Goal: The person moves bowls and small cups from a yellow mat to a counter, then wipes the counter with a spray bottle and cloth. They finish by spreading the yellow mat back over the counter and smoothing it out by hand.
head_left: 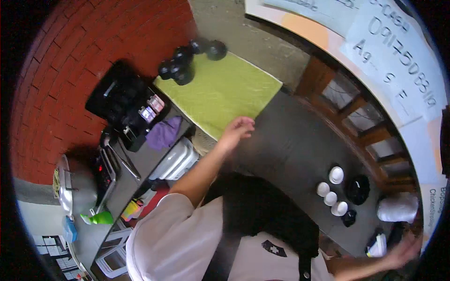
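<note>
My left hand (239,129) is over the near edge of a green cloth (225,89), fingers loosely bent and partly apart, with nothing visible in them. Round black bowl-like pieces (183,68) are grouped at the cloth's far left. Off at the lower right, my right hand (404,252) is smeared by motion, so its fingers do not show clearly. Nearest to it are a white-and-blue packet (376,246) and a bundle in clear plastic (397,208). Several small white cups (330,198) and a black bowl (357,189) stand on the dark table (290,140).
Along the left counter are an open black case (117,93) with banknotes, a purple cloth (164,132), a cooker (107,173) with a red light, a metal pot (79,185) and a green spray bottle (98,218). A signboard (379,56) and wooden frame (337,103) border the right.
</note>
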The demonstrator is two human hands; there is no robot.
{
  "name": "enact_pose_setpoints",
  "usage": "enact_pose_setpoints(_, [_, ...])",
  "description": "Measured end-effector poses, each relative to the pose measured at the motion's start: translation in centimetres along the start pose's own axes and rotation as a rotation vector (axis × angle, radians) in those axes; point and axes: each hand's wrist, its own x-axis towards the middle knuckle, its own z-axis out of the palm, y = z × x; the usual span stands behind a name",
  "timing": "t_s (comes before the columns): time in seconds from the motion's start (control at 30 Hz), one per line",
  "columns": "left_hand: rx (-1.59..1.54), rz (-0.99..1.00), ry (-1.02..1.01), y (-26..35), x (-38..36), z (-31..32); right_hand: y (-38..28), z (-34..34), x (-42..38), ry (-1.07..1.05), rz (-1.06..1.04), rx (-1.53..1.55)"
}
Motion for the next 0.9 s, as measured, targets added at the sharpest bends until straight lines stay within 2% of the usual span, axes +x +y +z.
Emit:
enact_pose_setpoints(0.07, [0.022,0.037,0.082,2.9,1.3,-4.1,-5.9,-3.2,1.4,0.212,-0.033,0.032])
enact_pose_setpoints(0.1, [0.03,0.077,0.158,4.4,1.9,-6.4,-8.2,-3.7,0.8,0.239,-0.029,0.045])
enact_pose_setpoints(0.17, [0.04,0.104,0.227,6.2,3.3,-11.4,-12.5,-1.3,-3.7,0.148,-0.004,0.078])
enact_pose_setpoints(0.23, [0.031,0.166,0.279,7.3,5.7,-16.8,-16.5,2.9,-10.6,-0.114,0.071,0.129])
enact_pose_setpoints(0.37, [0.027,0.215,0.392,10.4,8.0,-25.2,-21.6,12.1,-27.4,-0.835,0.265,0.092])
enact_pose_setpoints(0.43, [0.044,0.192,0.467,11.6,9.0,-28.6,-21.4,14.9,-35.1,-1.09,0.289,-0.059])
enact_pose_setpoints(0.53, [0.077,0.196,0.556,11.9,11.3,-33.8,-19.7,17.4,-42.9,-1.288,0.258,-0.313])
enact_pose_setpoints(0.63, [0.168,0.177,0.634,12.1,13.7,-37.9,-17.6,18.9,-47.5,-1.375,0.219,-0.509])
enact_pose_setpoints(0.7, [0.108,0.182,0.66,12.8,15.0,-38.9,-15.7,19.6,-49.4,-1.397,0.2,-0.599])
enact_pose_setpoints(0.83, [0.22,0.172,0.696,13.5,16.7,-40.9,-13.2,21.6,-53.2,-1.457,0.159,-0.684])
enact_pose_setpoints(0.9, [0.273,0.17,0.661,11.8,19.9,-44.0,-11.5,22.2,-55.1,-1.477,0.149,-0.709])
